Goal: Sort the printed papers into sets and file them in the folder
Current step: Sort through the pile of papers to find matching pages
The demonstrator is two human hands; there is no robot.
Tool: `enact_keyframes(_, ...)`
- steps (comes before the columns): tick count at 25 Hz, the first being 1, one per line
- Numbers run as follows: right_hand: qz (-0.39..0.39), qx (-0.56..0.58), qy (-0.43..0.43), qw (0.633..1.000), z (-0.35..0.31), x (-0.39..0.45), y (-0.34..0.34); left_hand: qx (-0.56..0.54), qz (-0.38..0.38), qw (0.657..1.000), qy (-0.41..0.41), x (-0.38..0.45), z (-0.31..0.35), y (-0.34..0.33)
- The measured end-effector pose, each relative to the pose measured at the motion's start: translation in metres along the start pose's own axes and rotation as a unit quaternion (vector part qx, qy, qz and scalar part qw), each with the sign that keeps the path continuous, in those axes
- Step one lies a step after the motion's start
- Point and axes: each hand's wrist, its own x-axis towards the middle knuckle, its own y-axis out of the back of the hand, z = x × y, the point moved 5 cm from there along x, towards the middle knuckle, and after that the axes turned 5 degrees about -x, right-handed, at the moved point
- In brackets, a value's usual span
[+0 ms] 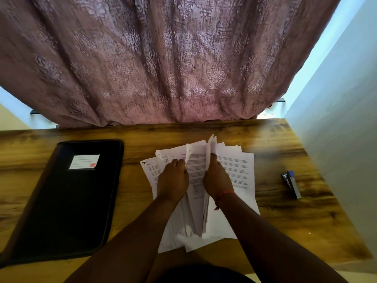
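White papers [234,166] with black print, a black folder [67,201] bearing a white-and-red label [84,161], a blue-and-silver stapler [291,183], a streaky brown wood-grain desk [275,144], a mauve damask-patterned curtain [163,58].

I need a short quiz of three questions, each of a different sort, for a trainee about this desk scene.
1. True or false: the black folder lies open.
2. On which side of the printed papers does the stapler lie? A) left B) right
3. Fill in: the left hand and right hand both grip ____.

Key: 1 false, it is closed; 2 B; 3 papers.
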Motion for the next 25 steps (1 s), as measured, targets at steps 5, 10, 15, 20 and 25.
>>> enact_keyframes(5,-0.072,-0.109,0.052,0.99,-0.005,0.0,-0.008,-0.256,0.146,0.923,0.246,-0.001,-0.018,0.032)
enact_keyframes(10,-0.157,-0.216,0.077,0.961,-0.005,-0.006,-0.026,-0.211,0.324,0.902,0.191,-0.002,-0.041,0.115)
enact_keyframes(15,-0.173,-0.109,0.096,0.974,-0.015,-0.006,-0.022,-0.335,0.367,0.85,0.176,-0.018,-0.043,0.176)
enact_keyframes(20,0.215,0.205,0.067,0.952,-0.054,-0.022,0.071,-0.49,0.386,0.75,0.219,-0.022,-0.036,0.178)
enact_keyframes(25,0.107,0.233,0.02,0.966,-0.041,-0.014,0.097,-0.57,0.213,0.752,0.253,-0.014,-0.012,0.118)
